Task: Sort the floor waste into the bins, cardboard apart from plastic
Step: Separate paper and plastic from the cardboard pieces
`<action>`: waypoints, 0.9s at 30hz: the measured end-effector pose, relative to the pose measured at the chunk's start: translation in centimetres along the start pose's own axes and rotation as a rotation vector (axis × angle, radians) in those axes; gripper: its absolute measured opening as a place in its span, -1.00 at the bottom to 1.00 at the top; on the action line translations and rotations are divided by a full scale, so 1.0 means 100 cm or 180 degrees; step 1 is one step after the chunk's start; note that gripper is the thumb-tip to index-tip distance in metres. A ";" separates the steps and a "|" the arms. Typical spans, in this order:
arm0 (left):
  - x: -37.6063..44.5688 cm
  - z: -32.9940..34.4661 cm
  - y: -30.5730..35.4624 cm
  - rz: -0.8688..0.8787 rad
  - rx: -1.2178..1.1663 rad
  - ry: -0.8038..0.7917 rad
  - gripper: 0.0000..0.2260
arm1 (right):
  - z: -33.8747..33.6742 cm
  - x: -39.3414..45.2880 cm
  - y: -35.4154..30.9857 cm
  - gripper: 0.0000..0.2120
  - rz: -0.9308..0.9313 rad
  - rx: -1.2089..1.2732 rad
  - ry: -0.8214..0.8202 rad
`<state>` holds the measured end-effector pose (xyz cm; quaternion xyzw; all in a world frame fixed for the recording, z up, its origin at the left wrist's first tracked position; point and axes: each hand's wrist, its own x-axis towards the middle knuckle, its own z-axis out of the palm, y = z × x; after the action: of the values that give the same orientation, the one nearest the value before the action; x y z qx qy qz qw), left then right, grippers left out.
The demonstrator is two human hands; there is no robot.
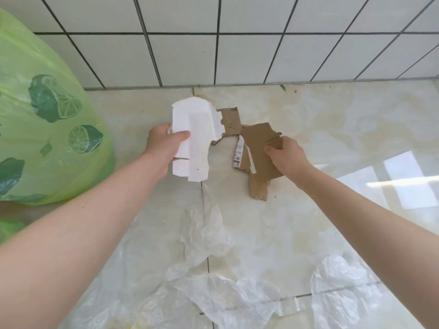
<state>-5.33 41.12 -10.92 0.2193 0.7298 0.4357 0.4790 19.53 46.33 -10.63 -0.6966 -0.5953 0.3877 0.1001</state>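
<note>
Crumpled clear plastic sheets (213, 288) sprawl at six o'clock on the floor (332, 129). Our left hand (164, 146) clenches white cardboard (194, 138); our right hand (287, 155) pinches brown cardboard (259, 148). At nine o'clock bulges a green lime-print bag (47, 115), contents hidden.

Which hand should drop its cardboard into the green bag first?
Left, probably. The left hand grips the white cardboard right beside the green bag; the right hand, with brown cardboard, is farther off.
</note>
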 end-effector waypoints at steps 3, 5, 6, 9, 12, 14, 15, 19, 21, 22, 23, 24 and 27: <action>0.008 0.029 0.010 0.0193 0.0059 -0.0020 -0.91 | 0.002 0.013 0.003 -0.81 0.0415 0.0913 0.0074; 0.013 0.044 0.017 0.0394 0.0357 -0.0023 -0.91 | 0.004 0.018 0.003 -0.84 0.0406 0.0984 0.0142; 0.015 0.049 0.020 0.0482 0.0537 -0.0018 -0.89 | 0.004 0.020 0.000 -0.86 0.0364 0.0992 0.0137; 0.034 0.046 0.023 0.0608 0.0975 0.0099 -0.74 | 0.001 0.031 -0.013 -0.87 0.0216 0.0927 0.0037; 0.063 0.026 0.021 0.0389 0.1046 0.0422 -0.49 | -0.002 0.046 -0.033 -0.79 0.0211 0.1059 0.0044; 0.084 0.011 0.017 0.0171 0.0851 0.0534 -0.41 | -0.001 0.055 -0.046 -0.90 0.0218 0.1099 0.0023; 0.091 0.006 0.018 0.0084 0.0748 0.0530 -0.42 | 0.001 0.060 -0.052 -0.96 0.0207 0.1098 0.0006; 0.079 0.008 0.037 0.0016 0.0516 0.0385 -0.61 | 0.014 0.076 -0.066 -0.84 0.0320 0.1135 -0.0159; 0.078 0.014 0.039 0.0115 0.0529 0.0371 -0.79 | 0.023 0.080 -0.067 -0.71 0.0390 0.1175 -0.0337; 0.078 0.017 0.039 0.0149 0.0538 0.0368 -0.84 | 0.027 0.081 -0.067 -0.71 0.0369 0.1094 -0.0373; 0.081 0.020 0.037 0.0169 0.0550 0.0360 -0.87 | 0.031 0.083 -0.067 -0.73 0.0305 0.0956 -0.0367; 0.083 0.022 0.035 0.0186 0.0580 0.0346 -0.88 | 0.033 0.084 -0.069 -0.75 0.0233 0.0788 -0.0350; 0.085 0.027 0.032 0.0158 0.0633 0.0395 -0.90 | 0.038 0.086 -0.076 -0.72 0.0063 0.0299 -0.0307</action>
<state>-7.02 50.15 -12.97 0.2564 0.7920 0.3855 0.3979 11.21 54.96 -12.23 -0.6775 -0.5737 0.4493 0.1001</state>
